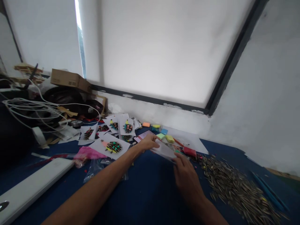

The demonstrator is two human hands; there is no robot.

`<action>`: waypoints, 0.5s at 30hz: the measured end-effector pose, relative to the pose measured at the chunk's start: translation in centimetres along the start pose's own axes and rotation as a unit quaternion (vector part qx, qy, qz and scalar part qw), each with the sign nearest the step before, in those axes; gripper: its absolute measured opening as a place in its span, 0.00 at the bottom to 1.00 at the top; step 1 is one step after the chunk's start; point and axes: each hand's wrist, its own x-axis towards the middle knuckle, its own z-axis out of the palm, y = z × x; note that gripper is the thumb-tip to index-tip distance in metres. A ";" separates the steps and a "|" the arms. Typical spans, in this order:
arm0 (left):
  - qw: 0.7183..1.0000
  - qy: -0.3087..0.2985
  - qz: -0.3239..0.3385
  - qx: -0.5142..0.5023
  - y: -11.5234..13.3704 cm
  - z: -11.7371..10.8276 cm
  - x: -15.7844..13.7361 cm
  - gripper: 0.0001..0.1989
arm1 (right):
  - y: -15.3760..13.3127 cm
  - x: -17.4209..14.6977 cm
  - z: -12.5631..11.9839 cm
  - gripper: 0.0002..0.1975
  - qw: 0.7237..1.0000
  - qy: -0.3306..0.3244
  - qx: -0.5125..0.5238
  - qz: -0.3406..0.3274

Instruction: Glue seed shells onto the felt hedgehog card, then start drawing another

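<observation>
Between my two hands a small white paper sheet (165, 151) is held at a tilt above the blue table. My left hand (150, 142) pinches its upper left corner. At the lower right corner, the fingers of my right hand (185, 168) are closed on the edge. Just behind the sheet lie soft clay blocks: a yellow one (170, 138), a pale green one (161, 136) and a red one (189, 152). Partly covered by my left hand is a flat pinkish thing (142, 136), possibly a phone.
Striped sunflower seeds (236, 184) form a pile at the right, beside blue sticks (269, 190). Paper cards with seed-and-clay figures (114, 147) lie left of centre. A long white device (37, 187), tangled white cable (35, 107) and cardboard box (70, 78) occupy the left.
</observation>
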 end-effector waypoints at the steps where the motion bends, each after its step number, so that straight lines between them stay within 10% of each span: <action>1: 1.000 -0.023 -0.004 0.002 0.1 0.0 -0.3 0.17 | 0.4 0.1 -0.1 0.17 0.999 0.016 0.030 0.020; 15: 0.991 -0.004 0.006 0.135 -2.5 -0.5 -4.0 0.10 | 0.1 -0.3 -0.7 0.15 0.979 -0.051 0.162 0.118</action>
